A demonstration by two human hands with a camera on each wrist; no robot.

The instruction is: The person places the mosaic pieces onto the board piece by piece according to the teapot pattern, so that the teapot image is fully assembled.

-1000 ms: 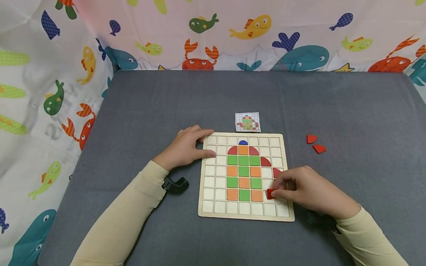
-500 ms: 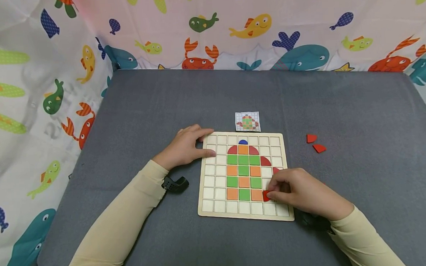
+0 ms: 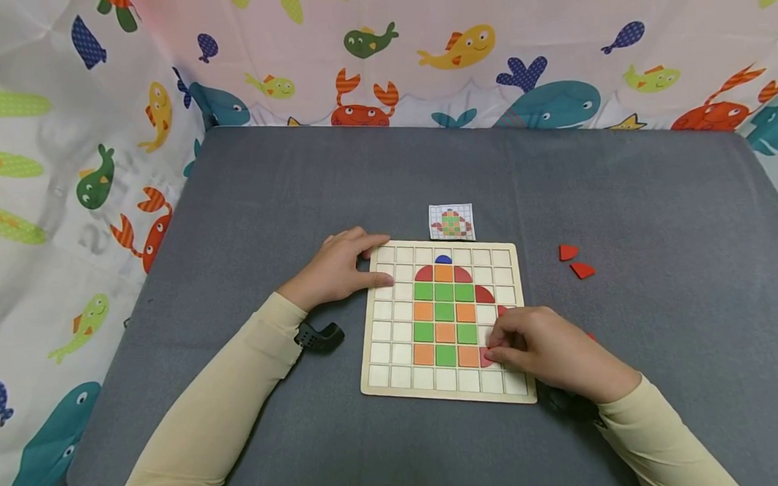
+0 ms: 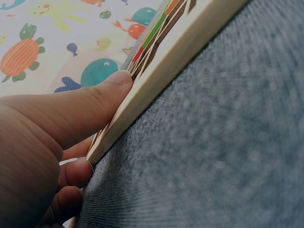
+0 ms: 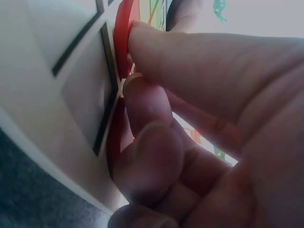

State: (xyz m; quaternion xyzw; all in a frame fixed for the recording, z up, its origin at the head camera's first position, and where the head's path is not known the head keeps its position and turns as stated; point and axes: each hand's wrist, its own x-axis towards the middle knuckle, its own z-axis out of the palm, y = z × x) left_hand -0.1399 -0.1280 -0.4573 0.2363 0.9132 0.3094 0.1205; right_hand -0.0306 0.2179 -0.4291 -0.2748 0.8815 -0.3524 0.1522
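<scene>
My left hand [image 3: 334,275] holds the upper left corner of a wooden grid board [image 3: 384,355], thumb on its top face. In the left wrist view the other fingers curl against the board's side. Low on the board's right side, my right hand [image 3: 553,348] pinches a small red quarter-circle tile [image 3: 484,357] beside an orange square [image 3: 468,355]. The right wrist view has the thumb pressed on this red tile [image 5: 122,38], at a cell. A second red piece [image 5: 115,142] shows past the fingertips there. Green and orange squares, red quarter-circles and a blue half-circle fill the board's middle.
A small pattern card [image 3: 452,223] lies just beyond the board. To the right are two loose red tiles [image 3: 583,270] on the grey table [image 3: 658,221]. A red bit [image 3: 591,336] peeks out behind my right hand. A curtain printed with sea animals [image 3: 412,58] surrounds the table.
My right hand has shifted slightly left with the red tile, now against the orange square. A red bit has come into sight behind that hand. The left hand stays put.
</scene>
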